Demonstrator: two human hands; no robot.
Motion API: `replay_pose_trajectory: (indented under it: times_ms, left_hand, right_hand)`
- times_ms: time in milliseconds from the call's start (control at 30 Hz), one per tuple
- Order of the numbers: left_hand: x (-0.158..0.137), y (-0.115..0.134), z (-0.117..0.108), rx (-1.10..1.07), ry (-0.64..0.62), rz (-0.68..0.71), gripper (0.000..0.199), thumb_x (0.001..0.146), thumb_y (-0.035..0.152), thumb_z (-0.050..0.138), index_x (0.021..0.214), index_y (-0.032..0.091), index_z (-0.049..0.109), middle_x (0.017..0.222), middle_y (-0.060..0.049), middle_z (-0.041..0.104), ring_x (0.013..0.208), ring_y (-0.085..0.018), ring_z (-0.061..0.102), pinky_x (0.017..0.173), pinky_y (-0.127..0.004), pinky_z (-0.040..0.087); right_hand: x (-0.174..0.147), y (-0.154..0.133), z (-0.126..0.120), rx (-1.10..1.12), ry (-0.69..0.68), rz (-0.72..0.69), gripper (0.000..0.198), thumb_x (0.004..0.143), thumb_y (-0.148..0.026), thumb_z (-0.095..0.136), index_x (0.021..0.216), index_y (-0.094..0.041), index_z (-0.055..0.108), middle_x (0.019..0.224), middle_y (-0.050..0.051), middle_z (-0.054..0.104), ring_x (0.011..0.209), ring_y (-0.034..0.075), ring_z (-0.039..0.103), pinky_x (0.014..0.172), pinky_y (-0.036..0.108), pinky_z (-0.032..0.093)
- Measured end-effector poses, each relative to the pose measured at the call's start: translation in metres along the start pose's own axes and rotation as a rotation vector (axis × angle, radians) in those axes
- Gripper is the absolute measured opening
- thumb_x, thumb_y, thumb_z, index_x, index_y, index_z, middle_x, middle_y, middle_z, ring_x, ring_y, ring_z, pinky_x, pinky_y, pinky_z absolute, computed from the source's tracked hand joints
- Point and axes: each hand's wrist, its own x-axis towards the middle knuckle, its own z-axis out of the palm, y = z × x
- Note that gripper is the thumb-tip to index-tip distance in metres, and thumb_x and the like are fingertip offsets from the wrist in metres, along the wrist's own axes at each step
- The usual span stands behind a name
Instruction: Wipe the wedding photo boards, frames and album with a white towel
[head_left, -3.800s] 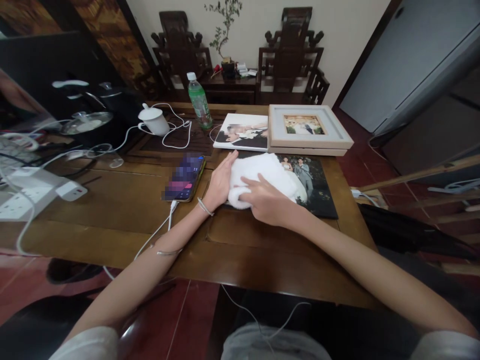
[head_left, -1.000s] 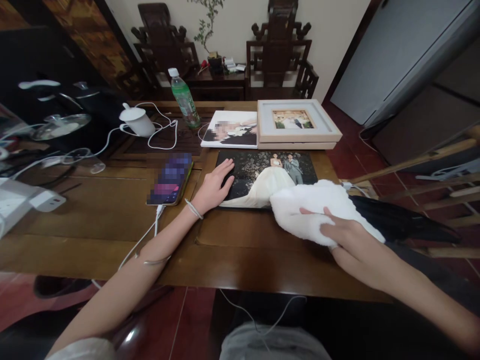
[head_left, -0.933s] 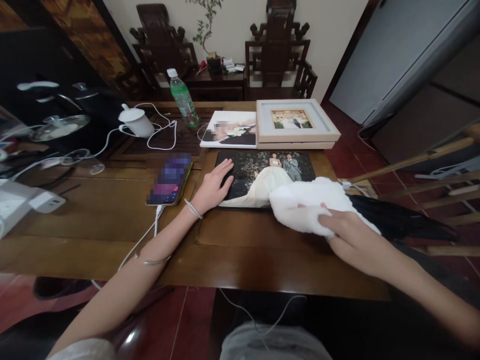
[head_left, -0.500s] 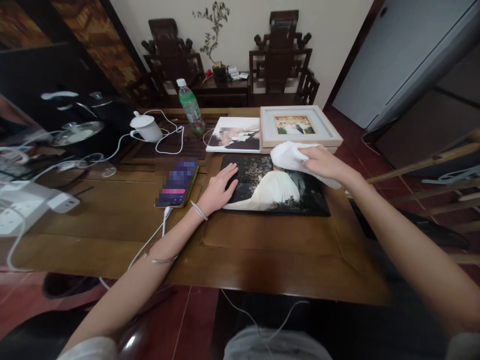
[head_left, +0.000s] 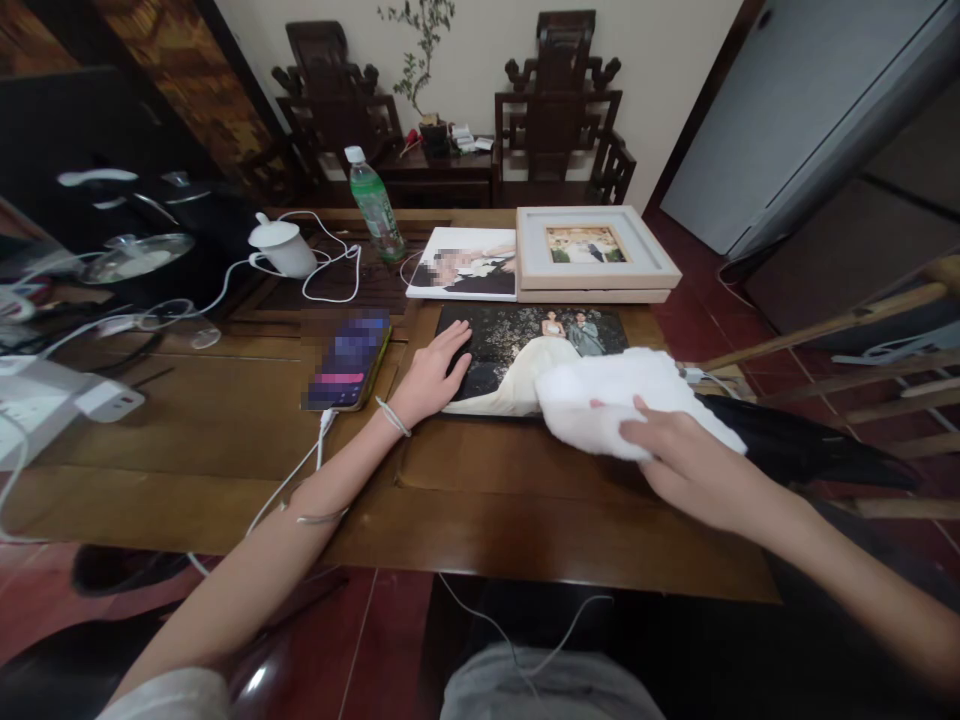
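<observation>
A dark wedding photo panel (head_left: 495, 350), showing a couple and a long white gown, lies flat on the wooden table (head_left: 480, 510). My left hand (head_left: 436, 372) rests on its left edge with the fingers stretched out. In my right hand (head_left: 675, 450) is a white cloth (head_left: 607, 390), bunched and gripped between the fingers. The cloth covers the panel's lower right corner and hangs over toward the table's near side. Behind the panel are a white-edged photo print (head_left: 465, 264) and a pale wooden picture frame (head_left: 600, 283) with a smaller photo.
Left of my left hand lies a phone (head_left: 349, 360) plugged into a white cable. A green-labelled bottle (head_left: 376, 205), a lidded white cup (head_left: 282, 248), a pot (head_left: 142, 265) and a white power strip (head_left: 45, 405) stand farther left. Dark carved chairs (head_left: 559, 120) are at the back.
My right hand has brought the cloth from the panel's upper right down toward me to its lower right corner, uncovering the couple. My left hand stays on the panel's left edge.
</observation>
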Motion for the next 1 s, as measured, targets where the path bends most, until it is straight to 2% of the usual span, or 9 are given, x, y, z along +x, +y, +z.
replay_pose_trajectory:
  times_ms: [100, 200, 267, 367, 500, 633, 833, 933, 1000]
  left_hand:
    - [0.000, 0.001, 0.000, -0.002, -0.002, -0.009, 0.046, 0.098, 0.034, 0.040, 0.136, 0.012, 0.054, 0.149, -0.016, 0.048, 0.143, -0.026, 0.040, 0.117, -0.051, 0.034]
    - [0.000, 0.001, 0.000, -0.011, -0.003, -0.010, 0.046, 0.098, 0.035, 0.041, 0.136, 0.013, 0.053, 0.150, -0.015, 0.048, 0.143, -0.026, 0.039, 0.118, -0.051, 0.033]
    - [0.000, 0.001, 0.000, -0.011, -0.006, -0.009, 0.046, 0.098, 0.035, 0.041, 0.136, 0.013, 0.053, 0.150, -0.015, 0.047, 0.144, -0.026, 0.039, 0.118, -0.051, 0.032]
    - [0.001, 0.000, 0.000, -0.012, -0.004, -0.010, 0.045, 0.098, 0.035, 0.041, 0.135, 0.013, 0.054, 0.150, -0.016, 0.048, 0.143, -0.026, 0.039, 0.118, -0.050, 0.032]
    - [0.000, 0.001, 0.000, -0.029, -0.006, -0.025, 0.044, 0.098, 0.033, 0.041, 0.136, 0.014, 0.053, 0.150, -0.015, 0.047, 0.144, -0.026, 0.038, 0.117, -0.051, 0.034]
    - [0.000, 0.001, 0.000, -0.038, -0.017, -0.037, 0.045, 0.098, 0.033, 0.042, 0.137, 0.013, 0.053, 0.151, -0.016, 0.046, 0.145, -0.026, 0.037, 0.117, -0.052, 0.034]
    - [0.000, 0.002, 0.000, -0.036, -0.004, -0.036, 0.045, 0.098, 0.033, 0.041, 0.137, 0.014, 0.053, 0.150, -0.015, 0.047, 0.144, -0.025, 0.038, 0.117, -0.052, 0.034]
    - [0.000, 0.002, 0.000, -0.031, -0.008, -0.028, 0.045, 0.098, 0.034, 0.041, 0.136, 0.013, 0.053, 0.150, -0.016, 0.047, 0.144, -0.026, 0.038, 0.117, -0.052, 0.033]
    - [0.000, 0.001, 0.000, -0.027, -0.003, -0.022, 0.044, 0.098, 0.033, 0.042, 0.136, 0.014, 0.054, 0.150, -0.015, 0.047, 0.144, -0.026, 0.039, 0.118, -0.051, 0.032]
  right_hand:
    - [-0.011, -0.010, -0.001, 0.016, -0.065, -0.035, 0.026, 0.063, -0.002, 0.043, 0.068, -0.027, 0.045, 0.086, 0.008, 0.069, 0.085, 0.029, 0.064, 0.085, 0.046, 0.044]
    - [0.005, -0.002, -0.007, -0.002, -0.074, 0.026, 0.021, 0.064, -0.006, 0.042, 0.065, -0.026, 0.037, 0.069, 0.006, 0.059, 0.070, 0.026, 0.058, 0.075, 0.042, 0.044]
    - [0.025, 0.012, -0.011, -0.006, -0.034, 0.043, 0.020, 0.064, -0.009, 0.041, 0.063, -0.026, 0.031, 0.062, 0.003, 0.050, 0.063, 0.022, 0.051, 0.065, 0.037, 0.039]
    - [0.061, 0.040, -0.018, 0.012, 0.025, 0.037, 0.020, 0.062, -0.012, 0.041, 0.062, -0.025, 0.025, 0.058, 0.000, 0.041, 0.060, 0.018, 0.044, 0.062, 0.033, 0.031]
    - [0.098, 0.073, -0.028, 0.023, 0.073, 0.044, 0.016, 0.060, -0.014, 0.042, 0.060, -0.024, 0.029, 0.059, 0.000, 0.041, 0.063, 0.018, 0.043, 0.063, 0.033, 0.028]
    - [0.113, 0.088, -0.031, 0.024, 0.092, 0.059, 0.014, 0.060, -0.014, 0.042, 0.060, -0.024, 0.032, 0.060, 0.000, 0.043, 0.064, 0.018, 0.044, 0.063, 0.033, 0.028]
    - [0.087, 0.069, -0.014, -0.044, 0.149, 0.078, 0.020, 0.063, -0.013, 0.042, 0.063, -0.026, 0.027, 0.058, 0.000, 0.040, 0.061, 0.020, 0.043, 0.064, 0.035, 0.035]
    - [0.051, 0.043, 0.000, -0.056, 0.132, 0.065, 0.020, 0.065, -0.010, 0.040, 0.064, -0.027, 0.029, 0.059, 0.002, 0.048, 0.065, 0.023, 0.052, 0.081, 0.042, 0.046]
    - [0.025, 0.024, 0.008, -0.040, 0.107, 0.037, 0.019, 0.066, -0.008, 0.040, 0.065, -0.027, 0.036, 0.074, 0.006, 0.063, 0.078, 0.026, 0.063, 0.098, 0.051, 0.043]
